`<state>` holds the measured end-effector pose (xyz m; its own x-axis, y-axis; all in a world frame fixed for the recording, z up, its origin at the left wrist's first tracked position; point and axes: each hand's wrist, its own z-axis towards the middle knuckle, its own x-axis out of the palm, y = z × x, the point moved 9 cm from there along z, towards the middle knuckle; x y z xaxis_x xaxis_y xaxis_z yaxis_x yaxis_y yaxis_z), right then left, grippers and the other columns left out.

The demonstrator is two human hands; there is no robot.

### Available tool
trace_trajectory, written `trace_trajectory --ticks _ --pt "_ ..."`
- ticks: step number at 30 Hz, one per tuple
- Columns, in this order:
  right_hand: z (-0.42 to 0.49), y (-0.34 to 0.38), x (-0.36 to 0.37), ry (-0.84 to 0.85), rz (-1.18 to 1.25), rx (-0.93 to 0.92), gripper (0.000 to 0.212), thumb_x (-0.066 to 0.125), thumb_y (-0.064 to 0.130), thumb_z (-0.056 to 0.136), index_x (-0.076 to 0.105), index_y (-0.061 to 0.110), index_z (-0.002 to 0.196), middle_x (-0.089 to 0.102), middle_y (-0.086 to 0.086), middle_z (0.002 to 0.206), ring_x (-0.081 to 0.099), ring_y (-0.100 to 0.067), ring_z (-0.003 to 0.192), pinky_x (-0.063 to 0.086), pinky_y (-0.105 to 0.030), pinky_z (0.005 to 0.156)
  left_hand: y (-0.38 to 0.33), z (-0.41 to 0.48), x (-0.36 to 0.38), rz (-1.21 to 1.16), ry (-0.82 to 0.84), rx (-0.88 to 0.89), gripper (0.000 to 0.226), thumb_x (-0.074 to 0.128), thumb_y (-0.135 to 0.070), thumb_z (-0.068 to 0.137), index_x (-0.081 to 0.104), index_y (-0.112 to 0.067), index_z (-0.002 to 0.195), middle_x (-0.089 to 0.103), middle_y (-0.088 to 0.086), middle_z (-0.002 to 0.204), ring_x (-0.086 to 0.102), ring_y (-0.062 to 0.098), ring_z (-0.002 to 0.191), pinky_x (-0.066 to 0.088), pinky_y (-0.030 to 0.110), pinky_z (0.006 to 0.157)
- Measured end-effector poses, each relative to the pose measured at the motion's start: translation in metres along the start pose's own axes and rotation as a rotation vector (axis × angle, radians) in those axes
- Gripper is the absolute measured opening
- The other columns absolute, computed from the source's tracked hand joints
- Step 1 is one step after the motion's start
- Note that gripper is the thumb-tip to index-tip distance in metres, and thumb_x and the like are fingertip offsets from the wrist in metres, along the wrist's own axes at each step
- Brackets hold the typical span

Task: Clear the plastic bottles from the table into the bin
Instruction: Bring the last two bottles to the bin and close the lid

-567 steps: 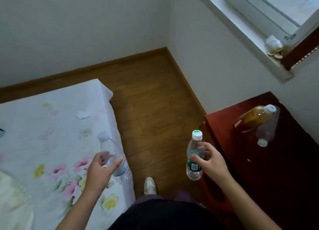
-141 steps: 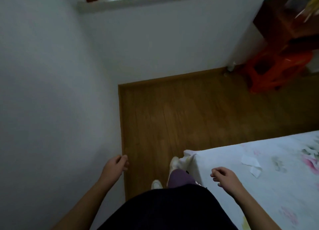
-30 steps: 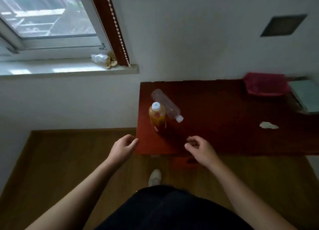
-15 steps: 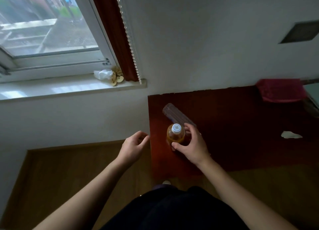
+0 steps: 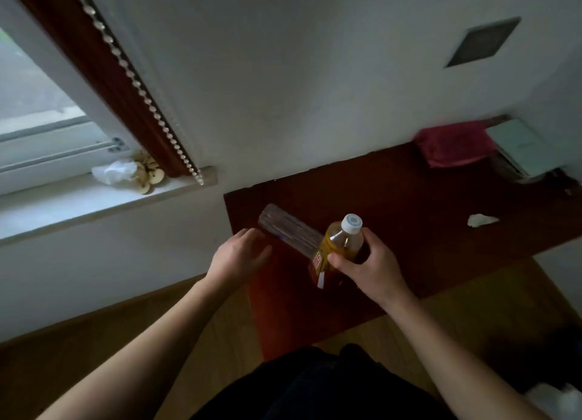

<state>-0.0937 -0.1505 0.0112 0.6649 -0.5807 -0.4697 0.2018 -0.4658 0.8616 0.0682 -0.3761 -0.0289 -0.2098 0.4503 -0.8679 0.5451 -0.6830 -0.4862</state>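
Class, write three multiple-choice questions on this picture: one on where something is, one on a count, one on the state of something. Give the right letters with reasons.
1. Where is the pink cloth?
A. on the far end of the table by the wall
B. on the floor
C. on the windowsill

2. How many bottles show?
A. one
B. two
C. four

3. How is the clear bottle?
A. standing
B. lying on its side
C. held up in the air

Answers:
1 A: it sits on the tabletop against the wall.
2 B: the orange bottle and the clear one.
3 B: it lies flat on the table; the right hand grips only the orange bottle, and the left hand holds nothing.
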Motion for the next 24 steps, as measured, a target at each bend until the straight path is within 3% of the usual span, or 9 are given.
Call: trace_trajectory --ticks 4,8,11,15,18,20,22,24 --pt "0.001 -0.011 -0.037 -0.068 -0.038 0.061 0.044 0.078 0.062 0.069 0.060 0.047 0.106 0.065 0.033 0.108 0.060 0.015 0.099 0.044 -0.016 0.075 -0.047 0.047 0.016 0.298 0.030 0.309 0.057 0.069 -0.048 0.080 0.060 -0.020 0.128 0.061 0.006 0.133 0.059 0.032 0.119 0.050 0.048 0.093" --pt "0.002 -0.018 -0.055 -0.111 -0.055 0.094 0.043 0.077 0.065 0.068 0.057 0.053 0.104 0.063 0.037 0.109 0.059 0.017 0.099 0.044 -0.016 0.075 -0.062 0.076 0.042 0.442 0.205 0.411 0.089 0.069 -0.056 0.077 0.038 -0.024 0.154 0.033 0.004 0.163 0.025 0.028 0.152 0.020 0.049 0.121" --pt "0.001 -0.022 -0.061 -0.116 -0.036 0.104 0.043 0.076 0.066 0.067 0.056 0.056 0.104 0.062 0.038 0.109 0.059 0.016 0.099 0.046 -0.018 0.076 -0.071 0.094 0.057 0.521 0.277 0.460 0.105 0.068 -0.060 0.078 0.017 -0.024 0.162 0.011 0.005 0.171 0.001 0.024 0.157 -0.002 0.047 0.125" --pt "-0.005 -0.035 -0.075 -0.136 0.013 0.133 0.049 0.076 0.064 0.067 0.060 0.044 0.108 0.065 0.033 0.106 0.062 0.011 0.097 0.049 -0.022 0.079 -0.092 0.116 0.065 0.579 0.298 0.452 0.114 0.063 -0.074 0.076 0.007 -0.025 0.163 -0.002 0.007 0.172 -0.006 0.025 0.157 -0.010 0.043 0.123" --pt "-0.011 -0.045 -0.089 -0.125 0.036 0.129 0.050 0.076 0.063 0.068 0.060 0.043 0.111 0.066 0.032 0.107 0.062 0.011 0.098 0.048 -0.021 0.080 -0.105 0.124 0.074 0.552 0.303 0.401 0.113 0.064 -0.072 0.076 0.011 -0.023 0.163 0.001 0.006 0.172 -0.002 0.025 0.157 -0.005 0.044 0.126" --pt "-0.014 -0.053 -0.100 -0.108 0.043 0.125 0.052 0.076 0.063 0.068 0.059 0.044 0.113 0.066 0.032 0.108 0.062 0.011 0.099 0.049 -0.021 0.080 -0.109 0.130 0.078 0.549 0.282 0.307 0.108 0.066 -0.068 0.075 0.019 -0.024 0.161 0.020 0.008 0.168 0.014 0.029 0.154 0.012 0.049 0.125" --pt "-0.015 -0.062 -0.113 -0.090 0.039 0.114 0.051 0.076 0.064 0.068 0.058 0.045 0.112 0.065 0.034 0.109 0.062 0.012 0.099 0.048 -0.020 0.079 -0.112 0.133 0.078 0.604 0.231 0.229 0.096 0.065 -0.065 0.074 0.032 -0.027 0.156 0.041 0.009 0.152 0.034 0.032 0.140 0.030 0.049 0.113" --pt "-0.015 -0.071 -0.127 -0.063 0.038 0.096 0.051 0.076 0.064 0.068 0.058 0.047 0.112 0.064 0.035 0.109 0.061 0.013 0.098 0.047 -0.019 0.077 -0.114 0.127 0.083 0.654 0.217 0.186 0.076 0.062 -0.064 0.074 0.050 -0.028 0.140 0.051 0.008 0.134 0.045 0.031 0.125 0.038 0.047 0.101"
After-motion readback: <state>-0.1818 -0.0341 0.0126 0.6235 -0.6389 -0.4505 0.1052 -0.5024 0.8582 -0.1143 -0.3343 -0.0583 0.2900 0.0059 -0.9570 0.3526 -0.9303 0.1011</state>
